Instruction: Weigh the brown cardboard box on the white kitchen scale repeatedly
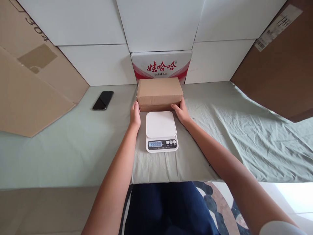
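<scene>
A brown cardboard box [160, 93] is gripped from both sides, just behind the scale. My left hand [135, 115] presses against its left side, with the fingers mostly hidden behind it. On the opposite side, my right hand [181, 112] wraps the near right corner, its thumb on the front face. Between my forearms lies a white kitchen scale [161, 125], its plate bare and its display lit with a row of segments. Whether the box rests on the cloth or is slightly raised, I cannot tell.
A black phone [103, 100] lies to the left on the green cloth [73, 147]. Behind the box stands a white and red carton [161, 63] against white panels. Large cardboard sheets flank the table, one at the left [36, 81] and one at the right [281, 65].
</scene>
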Available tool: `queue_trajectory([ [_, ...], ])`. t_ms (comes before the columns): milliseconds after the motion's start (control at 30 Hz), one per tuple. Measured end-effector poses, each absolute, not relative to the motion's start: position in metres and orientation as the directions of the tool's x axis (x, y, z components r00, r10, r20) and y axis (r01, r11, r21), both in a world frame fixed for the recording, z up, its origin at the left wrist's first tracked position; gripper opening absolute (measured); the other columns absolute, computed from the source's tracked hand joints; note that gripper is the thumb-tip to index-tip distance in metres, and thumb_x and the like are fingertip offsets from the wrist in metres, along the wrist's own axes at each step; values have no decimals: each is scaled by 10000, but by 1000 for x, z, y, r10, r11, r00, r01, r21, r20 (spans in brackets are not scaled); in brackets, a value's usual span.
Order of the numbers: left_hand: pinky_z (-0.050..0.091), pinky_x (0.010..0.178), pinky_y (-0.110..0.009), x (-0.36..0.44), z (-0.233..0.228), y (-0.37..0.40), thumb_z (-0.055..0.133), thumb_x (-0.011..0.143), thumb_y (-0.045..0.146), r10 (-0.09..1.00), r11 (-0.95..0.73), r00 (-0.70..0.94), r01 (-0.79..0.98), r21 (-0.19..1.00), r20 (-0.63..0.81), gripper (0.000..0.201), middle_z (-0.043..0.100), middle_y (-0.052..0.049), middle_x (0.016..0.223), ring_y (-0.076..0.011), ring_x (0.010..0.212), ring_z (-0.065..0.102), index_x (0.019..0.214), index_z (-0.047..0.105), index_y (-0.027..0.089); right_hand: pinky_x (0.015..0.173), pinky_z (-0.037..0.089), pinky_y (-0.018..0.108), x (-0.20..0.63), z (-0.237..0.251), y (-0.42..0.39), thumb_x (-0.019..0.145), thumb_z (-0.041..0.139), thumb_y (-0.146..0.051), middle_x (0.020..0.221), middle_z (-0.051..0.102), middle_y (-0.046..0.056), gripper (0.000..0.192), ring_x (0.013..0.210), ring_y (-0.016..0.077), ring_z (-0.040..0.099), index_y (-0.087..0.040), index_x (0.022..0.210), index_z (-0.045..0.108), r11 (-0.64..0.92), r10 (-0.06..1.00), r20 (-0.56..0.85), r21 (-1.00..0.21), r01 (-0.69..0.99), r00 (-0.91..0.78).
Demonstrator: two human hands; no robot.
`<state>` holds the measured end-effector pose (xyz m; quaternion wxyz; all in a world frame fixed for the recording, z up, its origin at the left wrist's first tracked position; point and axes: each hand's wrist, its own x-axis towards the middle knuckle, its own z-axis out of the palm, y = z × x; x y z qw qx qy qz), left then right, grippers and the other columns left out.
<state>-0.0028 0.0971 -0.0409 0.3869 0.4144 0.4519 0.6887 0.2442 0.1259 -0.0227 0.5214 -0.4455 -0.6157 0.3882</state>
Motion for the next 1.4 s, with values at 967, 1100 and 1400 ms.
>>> queue_trajectory([
  [967,448,1208,-426,-4,-36,90,630,795,840,924,-281,-308,-135,950,229,717,728,-140,1358,-322,1444,581,1167,711,232,1319,310,592,245,-21,120,849,604,-426,1542,545,87,752,1459,334,461,-275,1546,362,352,935,340,-923,157,-100],
  [1100,437,1205,-423,-7,-28,84,600,866,781,882,-386,-293,-1,922,369,646,707,-124,1373,-296,1401,603,1211,690,242,1350,268,587,246,-25,117,901,562,-652,1708,350,93,913,1593,342,330,-285,1639,169,555,830,527,-810,189,-182],
  [1400,464,1168,-441,10,2,3,541,941,694,711,-626,-281,162,762,644,695,688,-158,1350,-330,1372,613,1431,587,204,1335,255,672,255,-29,71,912,551,-730,1719,276,149,992,1610,406,317,-317,1666,55,784,620,755,-593,183,-214],
])
